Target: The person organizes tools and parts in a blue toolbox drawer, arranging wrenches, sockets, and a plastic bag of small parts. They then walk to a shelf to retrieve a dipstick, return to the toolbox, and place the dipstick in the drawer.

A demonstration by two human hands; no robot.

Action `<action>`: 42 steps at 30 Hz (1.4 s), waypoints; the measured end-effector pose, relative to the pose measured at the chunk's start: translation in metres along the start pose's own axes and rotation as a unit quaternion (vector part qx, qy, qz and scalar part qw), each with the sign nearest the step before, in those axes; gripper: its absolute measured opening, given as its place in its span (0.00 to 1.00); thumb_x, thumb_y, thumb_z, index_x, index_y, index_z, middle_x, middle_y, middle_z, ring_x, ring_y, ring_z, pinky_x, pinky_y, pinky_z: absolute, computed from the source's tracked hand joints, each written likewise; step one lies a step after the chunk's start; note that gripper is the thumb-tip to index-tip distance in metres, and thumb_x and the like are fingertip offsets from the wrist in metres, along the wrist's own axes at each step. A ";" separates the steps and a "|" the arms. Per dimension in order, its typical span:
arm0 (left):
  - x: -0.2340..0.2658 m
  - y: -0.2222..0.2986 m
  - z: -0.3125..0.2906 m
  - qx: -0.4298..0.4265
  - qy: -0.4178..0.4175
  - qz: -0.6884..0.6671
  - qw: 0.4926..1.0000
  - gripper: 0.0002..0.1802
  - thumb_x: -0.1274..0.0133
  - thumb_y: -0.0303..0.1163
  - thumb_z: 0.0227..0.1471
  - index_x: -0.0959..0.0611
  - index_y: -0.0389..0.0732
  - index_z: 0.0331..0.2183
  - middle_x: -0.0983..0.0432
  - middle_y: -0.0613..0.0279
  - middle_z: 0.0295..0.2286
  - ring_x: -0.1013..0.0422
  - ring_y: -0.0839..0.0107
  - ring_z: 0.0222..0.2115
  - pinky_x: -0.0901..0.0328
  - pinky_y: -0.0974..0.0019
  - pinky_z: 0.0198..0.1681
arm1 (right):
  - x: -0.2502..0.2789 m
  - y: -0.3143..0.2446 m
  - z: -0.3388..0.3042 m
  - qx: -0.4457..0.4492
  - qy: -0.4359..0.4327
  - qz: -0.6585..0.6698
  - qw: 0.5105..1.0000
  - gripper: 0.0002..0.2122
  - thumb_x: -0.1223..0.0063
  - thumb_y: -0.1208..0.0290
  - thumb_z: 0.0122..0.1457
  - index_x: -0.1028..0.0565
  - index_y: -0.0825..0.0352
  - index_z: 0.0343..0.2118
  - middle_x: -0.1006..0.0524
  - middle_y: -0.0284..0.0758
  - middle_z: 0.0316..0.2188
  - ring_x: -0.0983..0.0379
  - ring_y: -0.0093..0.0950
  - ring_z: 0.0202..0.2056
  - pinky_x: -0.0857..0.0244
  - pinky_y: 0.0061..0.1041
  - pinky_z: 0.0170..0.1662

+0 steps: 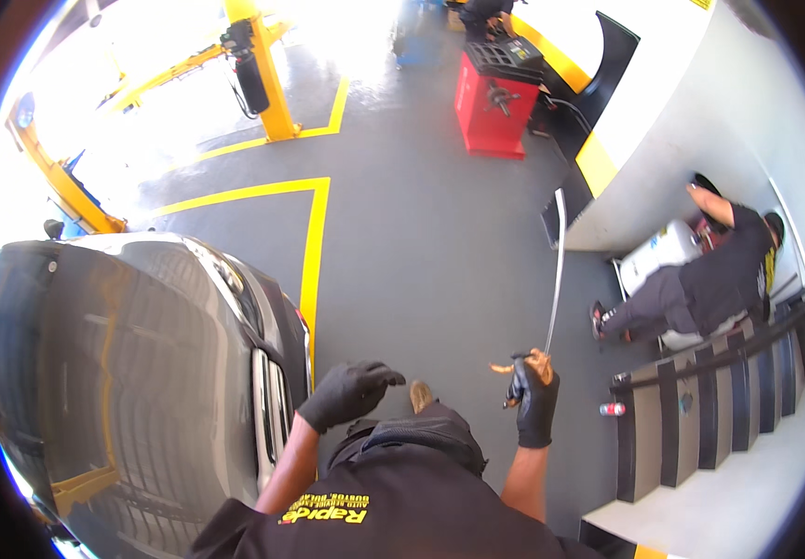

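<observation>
My left hand [351, 392], in a black glove, hangs in front of my waist next to the front of a dark grey car [155, 373]. Its fingers are loosely bent, with nothing seen in them. On the other side, my right hand [536, 402] is closed, its glove leaving some fingertips bare. From it a long, thin, pale rod [559, 270] reaches away from me over the grey floor. The rod's near end is hidden in the fingers. Something small and dark also shows at that hand, too unclear to name.
Steps [691, 410] with a rail rise at the right, a small bottle [612, 409] at their side. A co-worker in black [714, 275] bends by a white tank [658, 252]. Beyond stand a red wheel balancer [495, 107], another person [484, 14] and a yellow lift post [267, 79].
</observation>
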State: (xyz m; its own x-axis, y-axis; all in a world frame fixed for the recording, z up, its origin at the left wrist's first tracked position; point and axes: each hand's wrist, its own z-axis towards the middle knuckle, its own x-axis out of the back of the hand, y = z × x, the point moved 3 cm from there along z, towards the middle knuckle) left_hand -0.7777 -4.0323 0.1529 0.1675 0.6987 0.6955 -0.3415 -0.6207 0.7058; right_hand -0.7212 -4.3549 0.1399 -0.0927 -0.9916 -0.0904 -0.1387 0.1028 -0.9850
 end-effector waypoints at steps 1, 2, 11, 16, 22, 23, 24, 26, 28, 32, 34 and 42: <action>0.014 -0.011 0.004 0.014 0.024 0.004 1.000 0.15 0.45 0.24 0.55 0.14 0.46 0.44 0.17 0.58 0.37 0.20 0.54 0.36 0.26 0.53 0.39 | -0.023 -0.008 0.038 0.008 -0.028 0.026 0.999 0.09 0.44 0.70 0.67 0.21 0.72 0.42 0.30 0.27 0.19 0.36 0.17 0.18 0.39 0.21 0.22; 0.022 -0.023 0.008 0.029 0.042 0.000 0.999 0.15 0.45 0.26 0.55 0.14 0.48 0.44 0.17 0.60 0.38 0.21 0.53 0.37 0.26 0.51 0.40 | -0.049 -0.018 0.070 0.002 -0.075 0.038 0.996 0.10 0.44 0.70 0.68 0.21 0.72 0.42 0.30 0.28 0.19 0.35 0.17 0.18 0.38 0.22 0.22; 0.108 -0.177 0.011 0.239 0.248 -0.008 0.939 0.14 0.45 0.25 0.57 0.13 0.46 0.44 0.18 0.56 0.35 0.21 0.51 0.35 0.27 0.52 0.40 | -0.332 -0.036 0.269 -0.100 -0.403 0.109 0.903 0.10 0.48 0.70 0.71 0.24 0.72 0.46 0.30 0.30 0.20 0.33 0.21 0.20 0.34 0.24 0.25; 0.185 -0.255 0.028 0.330 0.292 0.035 0.897 0.14 0.45 0.25 0.56 0.14 0.47 0.44 0.19 0.57 0.35 0.22 0.53 0.35 0.28 0.51 0.40 | -0.473 0.010 0.326 -0.261 -0.415 0.221 0.843 0.13 0.52 0.61 0.74 0.24 0.66 0.47 0.41 0.25 0.18 0.47 0.19 0.17 0.45 0.25 0.23; 0.305 -0.347 0.059 0.351 0.383 0.044 0.853 0.13 0.45 0.27 0.59 0.14 0.45 0.45 0.17 0.58 0.37 0.20 0.55 0.37 0.26 0.54 0.41 | -0.611 -0.022 0.419 -0.235 -0.471 0.198 0.827 0.12 0.48 0.65 0.72 0.25 0.69 0.49 0.38 0.26 0.18 0.44 0.19 0.18 0.44 0.25 0.24; 0.331 -0.361 0.049 0.358 0.375 0.046 0.854 0.12 0.46 0.28 0.60 0.13 0.45 0.45 0.17 0.57 0.37 0.20 0.55 0.36 0.26 0.53 0.41 | -0.633 -0.022 0.426 -0.217 -0.464 0.206 0.834 0.12 0.47 0.65 0.72 0.25 0.69 0.49 0.37 0.27 0.19 0.42 0.19 0.19 0.43 0.25 0.25; 0.358 -0.381 0.050 0.371 0.375 0.050 0.848 0.11 0.46 0.29 0.62 0.13 0.45 0.44 0.18 0.57 0.37 0.20 0.54 0.36 0.26 0.52 0.40 | -0.660 -0.024 0.444 -0.202 -0.465 0.212 0.836 0.12 0.47 0.65 0.72 0.25 0.69 0.50 0.36 0.27 0.19 0.41 0.19 0.19 0.42 0.25 0.25; 0.392 -0.427 0.055 0.329 0.403 0.076 0.851 0.12 0.46 0.28 0.61 0.14 0.47 0.45 0.18 0.59 0.36 0.21 0.55 0.35 0.26 0.53 0.38 | -0.708 -0.023 0.478 -0.173 -0.441 0.227 0.851 0.13 0.46 0.65 0.71 0.26 0.69 0.50 0.34 0.29 0.20 0.38 0.20 0.20 0.38 0.25 0.26; 0.434 -0.464 0.064 0.379 0.361 0.092 0.847 0.16 0.46 0.26 0.57 0.13 0.46 0.47 0.16 0.59 0.40 0.20 0.54 0.37 0.25 0.55 0.41 | -0.756 -0.021 0.505 -0.145 -0.420 0.197 0.874 0.13 0.46 0.66 0.71 0.27 0.70 0.51 0.32 0.30 0.20 0.36 0.21 0.20 0.36 0.26 0.25; 0.513 -0.554 0.085 0.340 0.380 0.106 0.854 0.15 0.48 0.26 0.61 0.13 0.46 0.47 0.16 0.58 0.38 0.20 0.55 0.37 0.25 0.54 0.40 | -0.848 -0.016 0.554 -0.084 -0.434 0.115 0.890 0.12 0.46 0.67 0.71 0.26 0.71 0.49 0.29 0.32 0.20 0.30 0.23 0.19 0.31 0.25 0.24; 0.560 -0.600 0.094 0.348 0.367 0.137 0.852 0.14 0.48 0.29 0.63 0.13 0.47 0.48 0.16 0.58 0.38 0.20 0.55 0.37 0.25 0.54 0.40 | -0.909 -0.018 0.574 -0.058 -0.446 0.065 0.891 0.12 0.46 0.68 0.70 0.26 0.72 0.47 0.27 0.33 0.20 0.27 0.24 0.19 0.30 0.24 0.24; 0.752 -0.696 0.075 0.381 0.456 0.209 0.777 0.15 0.46 0.27 0.63 0.15 0.45 0.50 0.17 0.56 0.45 0.20 0.56 0.43 0.25 0.55 0.45 | -1.226 -0.042 0.615 -0.049 -0.544 0.070 0.835 0.11 0.46 0.70 0.69 0.24 0.74 0.44 0.25 0.35 0.21 0.24 0.28 0.20 0.27 0.25 0.25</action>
State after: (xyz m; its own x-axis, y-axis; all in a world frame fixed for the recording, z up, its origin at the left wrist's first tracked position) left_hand -0.3443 -3.1018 0.1942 -0.6544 0.1257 0.7457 0.5145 -0.6486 0.5609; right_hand 0.0041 -3.1915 0.2015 0.8281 -0.4492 -0.3353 -0.2859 0.1761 -0.9419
